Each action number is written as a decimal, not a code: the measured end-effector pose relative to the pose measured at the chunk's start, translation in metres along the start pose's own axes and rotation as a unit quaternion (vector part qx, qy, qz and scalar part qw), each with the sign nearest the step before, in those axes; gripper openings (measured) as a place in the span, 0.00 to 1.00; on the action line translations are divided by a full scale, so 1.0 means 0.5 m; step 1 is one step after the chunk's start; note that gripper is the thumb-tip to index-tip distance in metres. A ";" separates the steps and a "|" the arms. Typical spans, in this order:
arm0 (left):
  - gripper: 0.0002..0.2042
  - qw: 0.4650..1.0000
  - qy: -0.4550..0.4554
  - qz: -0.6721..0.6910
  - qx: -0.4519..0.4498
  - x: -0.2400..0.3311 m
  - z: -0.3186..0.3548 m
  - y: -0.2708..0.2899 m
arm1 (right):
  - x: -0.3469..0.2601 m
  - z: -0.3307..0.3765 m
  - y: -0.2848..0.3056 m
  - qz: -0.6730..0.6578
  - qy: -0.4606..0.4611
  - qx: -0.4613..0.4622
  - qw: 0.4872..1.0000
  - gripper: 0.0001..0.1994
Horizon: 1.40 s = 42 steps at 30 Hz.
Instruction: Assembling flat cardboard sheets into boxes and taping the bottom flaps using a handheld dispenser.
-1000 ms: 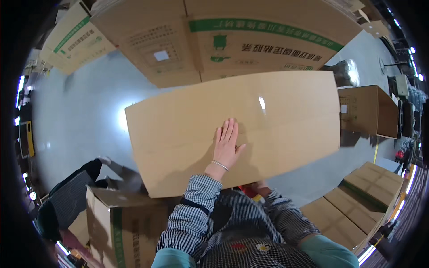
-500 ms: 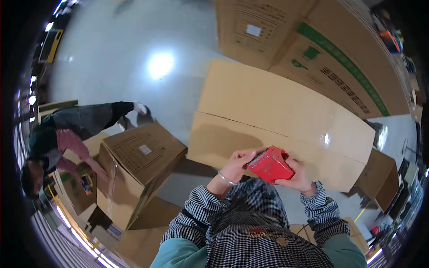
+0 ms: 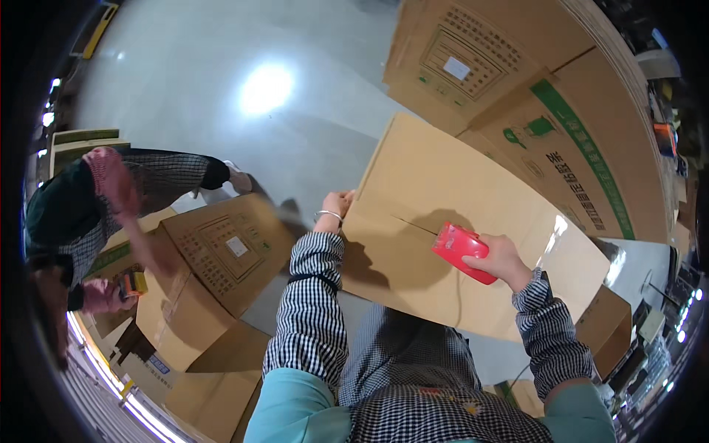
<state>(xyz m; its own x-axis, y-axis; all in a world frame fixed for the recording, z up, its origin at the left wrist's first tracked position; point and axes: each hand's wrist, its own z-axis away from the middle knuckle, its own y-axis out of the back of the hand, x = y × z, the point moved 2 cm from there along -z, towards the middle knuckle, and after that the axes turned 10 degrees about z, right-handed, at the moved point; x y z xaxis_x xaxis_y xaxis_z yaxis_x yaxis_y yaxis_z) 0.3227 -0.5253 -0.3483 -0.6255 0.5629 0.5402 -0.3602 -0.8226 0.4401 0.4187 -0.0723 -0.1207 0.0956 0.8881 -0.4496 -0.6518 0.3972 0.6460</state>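
Observation:
In front of me lies a large brown cardboard box, its top flaps meeting along a seam. My right hand is closed around a red tape dispenser, held over the seam near the middle of the box top. My left hand grips the left edge of the box, with some of its fingers hidden behind that edge.
Tall printed boxes with green stripes stand beyond my box. To the left a co-worker with an orange and yellow tool leans at another carton. An open carton is at the right.
My left hand has left the tape dispenser and moved to the box's left edge. The right hand alone now holds the dispenser, turned over the seam. The box appears rotated in view.

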 end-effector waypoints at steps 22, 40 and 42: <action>0.34 0.874 -0.256 -0.192 0.365 0.366 0.299 -0.320 | 0.798 0.620 0.039 0.165 -0.185 -0.008 0.969 0.31; 0.46 0.866 -0.338 -0.357 0.092 0.512 0.693 -1.190 | 1.399 1.015 -0.049 0.183 -0.264 0.097 0.942 0.27; 0.45 0.873 -0.375 -0.294 0.101 0.573 0.729 -1.214 | 1.435 0.926 -0.151 0.185 -0.340 0.025 0.921 0.27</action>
<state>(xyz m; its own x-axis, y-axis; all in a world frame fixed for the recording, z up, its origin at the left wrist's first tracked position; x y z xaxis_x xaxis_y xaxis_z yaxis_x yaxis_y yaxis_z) 0.6144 0.1648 -0.1994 0.2826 0.8407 0.4619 -0.2892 -0.3844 0.8767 0.8847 0.6421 -0.2065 0.3341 0.8974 0.2880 -0.7012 0.0324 0.7123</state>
